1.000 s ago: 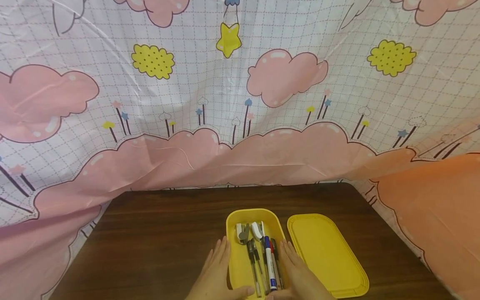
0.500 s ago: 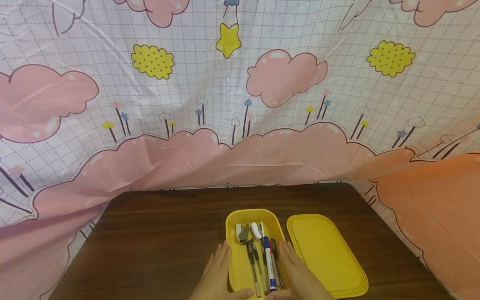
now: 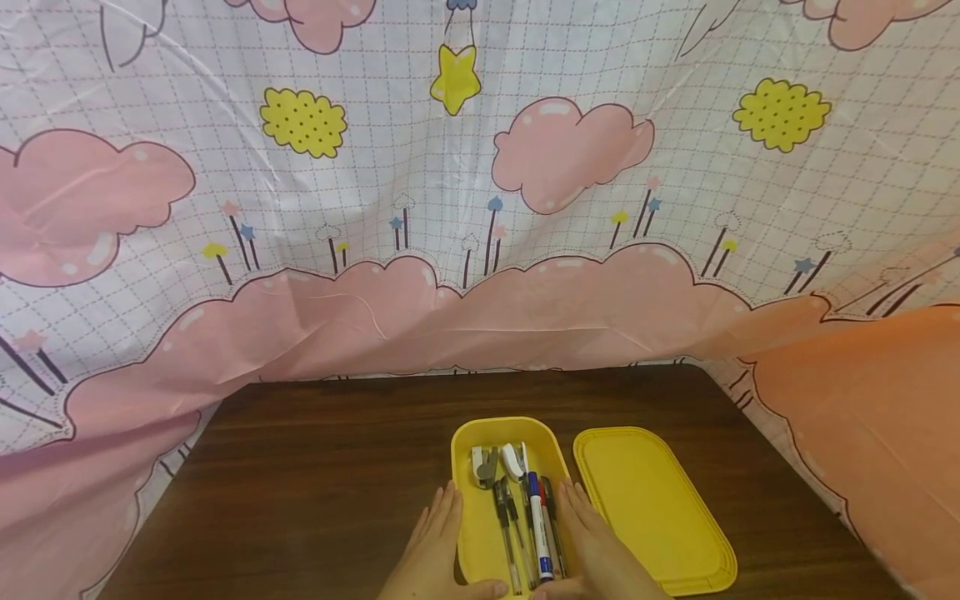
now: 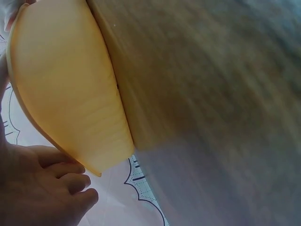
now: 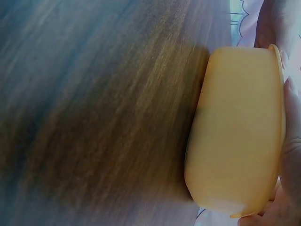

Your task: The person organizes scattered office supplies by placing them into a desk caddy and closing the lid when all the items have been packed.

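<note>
A yellow plastic box (image 3: pixel 472 533) stands on the dark wooden table in the head view, its lid off. Inside lie several pens (image 3: pixel 510 542), a blue-capped marker (image 3: pixel 540 533), a white-and-grey small stapler-like item (image 3: pixel 484 467) and another white one (image 3: pixel 514 460). My left hand (image 3: pixel 431 550) rests along the box's left side, fingers straight, thumb over the near end. Mirroring it, my right hand (image 3: pixel 600 550) lies along the right side, thumb also at the near end. Both wrist views show the box's outer wall (image 4: pixel 70 89) with fingers at its rim.
A yellow lid (image 3: pixel 652 508) lies flat on the table just right of the box. The brown table (image 3: pixel 300 483) extends left and behind. A patterned cloth (image 3: pixel 420 317) with pink clouds hangs along the table's back and sides.
My left fingertips have slipped slightly nearer along the box's side since one second ago. The right hand, box, its contents and the lid stay in place.
</note>
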`<state>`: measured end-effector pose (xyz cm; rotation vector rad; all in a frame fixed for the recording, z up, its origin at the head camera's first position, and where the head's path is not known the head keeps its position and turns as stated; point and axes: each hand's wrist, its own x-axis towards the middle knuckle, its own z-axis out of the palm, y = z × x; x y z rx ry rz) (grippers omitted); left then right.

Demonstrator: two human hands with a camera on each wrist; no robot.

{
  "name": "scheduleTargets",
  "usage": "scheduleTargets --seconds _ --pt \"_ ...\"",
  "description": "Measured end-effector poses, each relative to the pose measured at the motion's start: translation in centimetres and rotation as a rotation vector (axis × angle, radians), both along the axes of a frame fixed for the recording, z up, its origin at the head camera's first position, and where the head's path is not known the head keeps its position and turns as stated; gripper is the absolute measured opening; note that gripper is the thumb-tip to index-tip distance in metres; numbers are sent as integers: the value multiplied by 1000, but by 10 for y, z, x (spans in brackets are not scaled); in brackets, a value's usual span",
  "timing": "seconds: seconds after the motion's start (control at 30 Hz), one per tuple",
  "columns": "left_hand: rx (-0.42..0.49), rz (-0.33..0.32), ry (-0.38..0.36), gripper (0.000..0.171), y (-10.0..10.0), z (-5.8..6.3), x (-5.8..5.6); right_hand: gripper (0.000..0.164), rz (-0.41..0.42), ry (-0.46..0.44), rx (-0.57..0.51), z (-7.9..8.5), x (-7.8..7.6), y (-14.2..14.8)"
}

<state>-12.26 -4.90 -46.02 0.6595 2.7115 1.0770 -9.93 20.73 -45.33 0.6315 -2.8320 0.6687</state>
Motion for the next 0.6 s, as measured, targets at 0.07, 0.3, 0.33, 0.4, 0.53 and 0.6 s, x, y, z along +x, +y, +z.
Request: scheduleTargets --seconds 0.07,0.3,0.33,0.4,0.53,0.6 --pt "-3 -3 6 122 0 -1 0 124 1 7 5 0 -1 0" --pt "1 -13 10 120 -2 -1 0 123 24 36 30 -2 -2 1" --pt "1 -15 12 120 -2 -1 0 123 25 36 29 -2 -2 1" --pt "-1 -18 19 120 -2 -1 0 123 27 37 28 -2 -2 1" --pt "-13 -22 35 120 -2 -2 -1 122 34 48 33 -2 -2 1" --pt "-19 -21 38 120 -2 -2 -1 121 38 54 37 -2 -2 2"
